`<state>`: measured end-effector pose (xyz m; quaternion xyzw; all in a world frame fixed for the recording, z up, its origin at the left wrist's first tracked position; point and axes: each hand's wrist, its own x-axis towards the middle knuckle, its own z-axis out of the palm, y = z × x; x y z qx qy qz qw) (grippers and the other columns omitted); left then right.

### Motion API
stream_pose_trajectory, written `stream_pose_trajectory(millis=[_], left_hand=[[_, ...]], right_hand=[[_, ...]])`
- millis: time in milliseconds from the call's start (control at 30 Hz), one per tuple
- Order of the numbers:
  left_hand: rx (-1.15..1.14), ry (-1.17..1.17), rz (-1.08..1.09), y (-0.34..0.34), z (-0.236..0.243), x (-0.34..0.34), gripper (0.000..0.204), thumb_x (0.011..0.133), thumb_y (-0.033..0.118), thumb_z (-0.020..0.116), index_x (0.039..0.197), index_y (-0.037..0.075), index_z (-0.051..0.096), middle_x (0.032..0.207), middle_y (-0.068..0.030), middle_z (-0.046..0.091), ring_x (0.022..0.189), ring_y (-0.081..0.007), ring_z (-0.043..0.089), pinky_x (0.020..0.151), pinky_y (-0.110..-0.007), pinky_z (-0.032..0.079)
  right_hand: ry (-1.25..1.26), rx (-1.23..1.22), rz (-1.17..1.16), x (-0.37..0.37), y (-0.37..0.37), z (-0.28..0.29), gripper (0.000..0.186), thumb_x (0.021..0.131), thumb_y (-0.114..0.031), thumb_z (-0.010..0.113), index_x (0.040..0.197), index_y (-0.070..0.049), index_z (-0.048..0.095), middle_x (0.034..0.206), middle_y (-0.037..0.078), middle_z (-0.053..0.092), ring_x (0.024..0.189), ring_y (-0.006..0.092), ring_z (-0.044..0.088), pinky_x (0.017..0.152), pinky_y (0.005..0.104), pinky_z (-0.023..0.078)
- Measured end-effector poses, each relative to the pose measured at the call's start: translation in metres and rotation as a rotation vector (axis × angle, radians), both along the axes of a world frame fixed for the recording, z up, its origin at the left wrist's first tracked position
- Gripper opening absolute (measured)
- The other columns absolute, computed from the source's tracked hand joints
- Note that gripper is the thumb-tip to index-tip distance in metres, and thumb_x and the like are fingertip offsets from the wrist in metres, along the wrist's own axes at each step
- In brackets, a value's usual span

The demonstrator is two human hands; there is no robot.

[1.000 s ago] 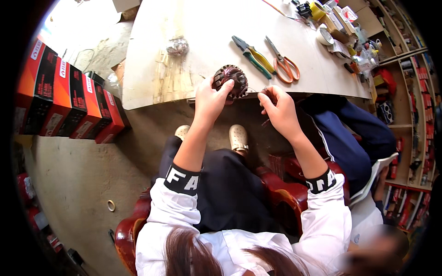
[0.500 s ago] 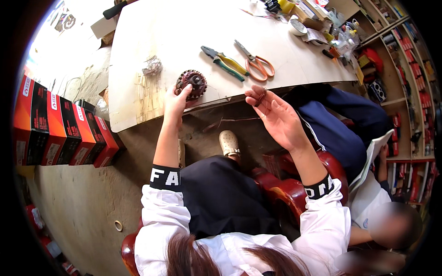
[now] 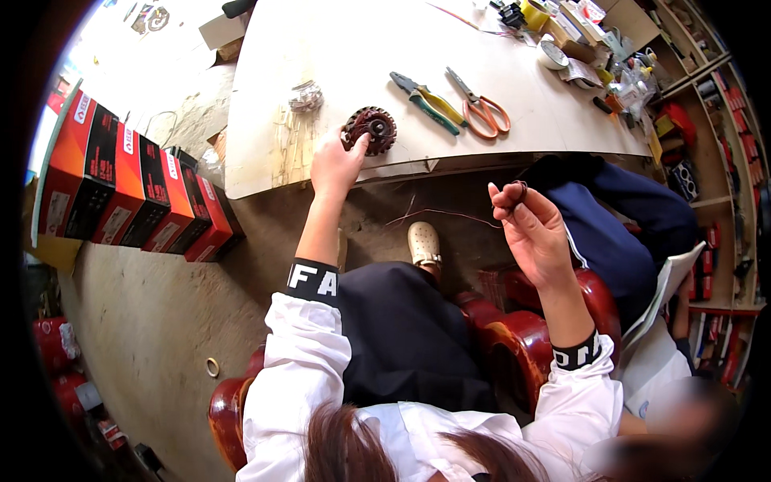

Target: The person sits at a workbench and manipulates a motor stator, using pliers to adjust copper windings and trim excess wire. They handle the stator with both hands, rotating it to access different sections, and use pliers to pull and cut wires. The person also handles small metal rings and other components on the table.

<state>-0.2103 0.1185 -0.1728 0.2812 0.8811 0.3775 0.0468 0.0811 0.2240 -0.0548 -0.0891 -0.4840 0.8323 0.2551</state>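
Observation:
In my left hand (image 3: 337, 166), near the table's front edge, is a round dark-red toothed part (image 3: 377, 128), like a wound motor core, with my thumb on its face. My right hand (image 3: 530, 231) is lower and to the right, off the table, fingers pinched on thin copper wire, from which a long strand (image 3: 430, 211) trails leftward. Yellow-green pliers (image 3: 426, 103) and orange-handled scissors (image 3: 482, 112) lie right of the part. A crumpled small bundle (image 3: 305, 96) lies to its left.
Orange-black boxes (image 3: 108, 173) stand at left. Tape, bottles and cartons (image 3: 582, 72) crowd the table's right end. A seated person in blue trousers (image 3: 610, 225) is close at my right, before shelving (image 3: 715, 201). My red chair (image 3: 518, 345) is beneath me.
My right hand has moved from beside the toothed part down and right, drawing wire with it. My left hand has shifted slightly left with the part.

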Motion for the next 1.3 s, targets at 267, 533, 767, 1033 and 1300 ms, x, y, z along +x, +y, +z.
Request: stream_pose_trajectory(millis=[267, 533, 767, 1033, 1300], left_hand=[[0.249, 0.260, 0.088, -0.023, 0.000, 0.007, 0.043, 0.086, 0.026, 0.068, 0.117, -0.001, 0.058, 0.095, -0.0175, 0.063, 0.088, -0.0346, 0.061, 0.083, -0.042, 0.049], [0.497, -0.364, -0.844, -0.044, 0.074, 0.125, 0.024, 0.099, 0.018, 0.050, 0.111, 0.001, 0.062, 0.087, -0.0094, 0.065, 0.080, -0.0189, 0.062, 0.075, -0.031, 0.049], [0.430, -1.418, -1.167, -0.048, 0.071, 0.098, 0.028, 0.099, 0.025, 0.057, 0.090, -0.001, 0.062, 0.060, 0.0065, 0.042, 0.048, -0.0027, 0.030, 0.044, -0.020, 0.023], [0.767, -1.305, -0.839, -0.036, 0.058, 0.084, 0.021, 0.100, 0.019, 0.055, 0.097, 0.001, 0.065, 0.084, 0.0012, 0.063, 0.054, -0.0006, 0.036, 0.046, -0.018, 0.026], [0.629, -1.089, -0.860, -0.030, 0.061, 0.098, 0.026, 0.100, 0.020, 0.054, 0.099, 0.000, 0.068, 0.067, 0.0063, 0.052, 0.055, -0.0010, 0.036, 0.050, -0.019, 0.029]], right_hand=[[-0.069, 0.029, 0.000, -0.009, -0.021, 0.004, 0.020, 0.096, -0.004, 0.055, 0.113, 0.003, 0.063, 0.112, 0.016, 0.067, 0.103, 0.0230, 0.065, 0.096, 0.0338, 0.048], [-0.111, 0.053, -0.101, -0.009, -0.025, 0.004, 0.020, 0.097, -0.003, 0.054, 0.112, 0.004, 0.063, 0.113, 0.016, 0.066, 0.103, 0.0213, 0.064, 0.096, 0.0319, 0.048], [0.095, -0.105, 0.339, 0.013, 0.003, 0.032, 0.019, 0.091, -0.009, 0.060, 0.100, 0.008, 0.060, 0.090, 0.013, 0.067, 0.082, 0.0153, 0.066, 0.118, 0.0480, 0.022], [-0.509, 0.238, 0.638, 0.020, 0.011, 0.037, 0.023, 0.089, -0.001, 0.059, 0.107, 0.013, 0.063, 0.097, 0.019, 0.070, 0.089, 0.0235, 0.070, 0.091, 0.0368, 0.053], [-0.813, 0.507, 0.404, 0.001, -0.003, -0.007, 0.022, 0.088, 0.003, 0.053, 0.106, 0.010, 0.064, 0.095, 0.011, 0.071, 0.088, 0.0153, 0.068, 0.083, 0.0278, 0.053]])
